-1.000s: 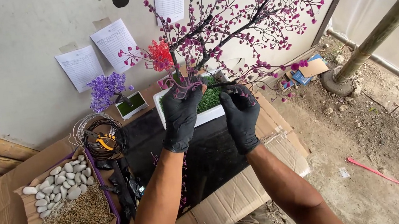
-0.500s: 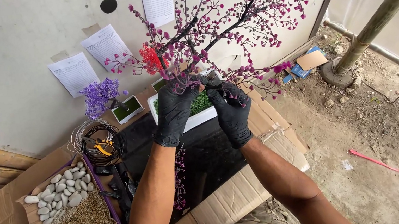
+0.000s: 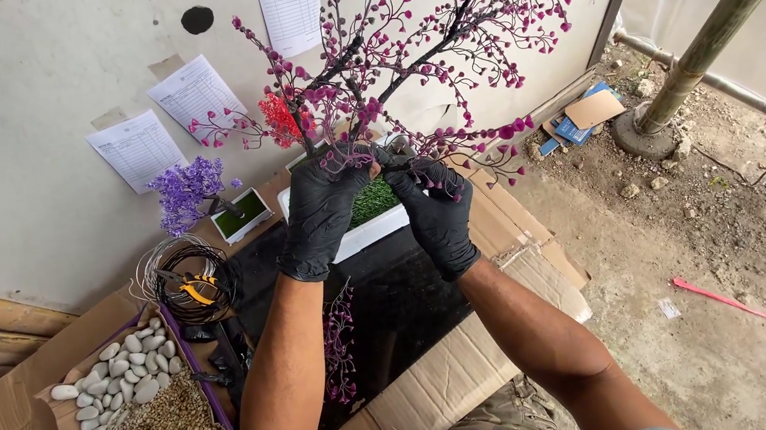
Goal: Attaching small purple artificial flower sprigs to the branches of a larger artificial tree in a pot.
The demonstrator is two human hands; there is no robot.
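Gripping pink blossom tree (image 3: 439,45) two-handed

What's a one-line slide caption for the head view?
Two black-gloved hands, left hand and right hand, grip the trunk of a pink-blossomed artificial tree above a white planter.

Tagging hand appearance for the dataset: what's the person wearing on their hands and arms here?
Both hands wear black, thin, slightly glossy disposable-type gloves: left hand, right hand. Each glove ends in a cuff just past the wrist. Above that both forearms are bare, with no sleeves in view. No watch, band, jewellery or marking shows on gloves or arms.
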